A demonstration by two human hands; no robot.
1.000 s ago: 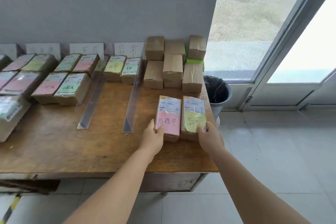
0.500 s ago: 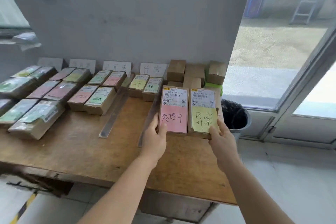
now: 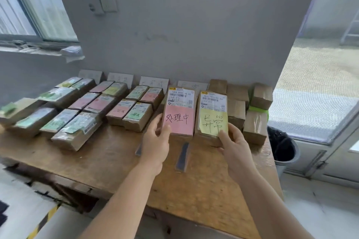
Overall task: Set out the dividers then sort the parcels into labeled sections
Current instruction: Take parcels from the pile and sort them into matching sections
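My left hand (image 3: pixel 155 141) grips the lower edge of a brown parcel with a pink note (image 3: pixel 179 112), held tilted up above the wooden table (image 3: pixel 204 190). Beside it my right hand (image 3: pixel 233 145) grips a parcel with a yellow note (image 3: pixel 212 116). Two clear dividers (image 3: pixel 182 156) lie on the table under the parcels, mostly hidden by them. White label cards (image 3: pixel 154 83) lean on the wall at the back. Sorted parcels (image 3: pixel 128 111) with pink and green notes lie in rows at the left.
A stack of plain brown boxes (image 3: pixel 254 120) stands at the table's back right corner. A bin with a black bag (image 3: pixel 281 147) stands on the floor to the right, by a glass door. A window is at the far left.
Both hands have lifted the two parcels off the table and tilted them up. The view has risen and swung left.
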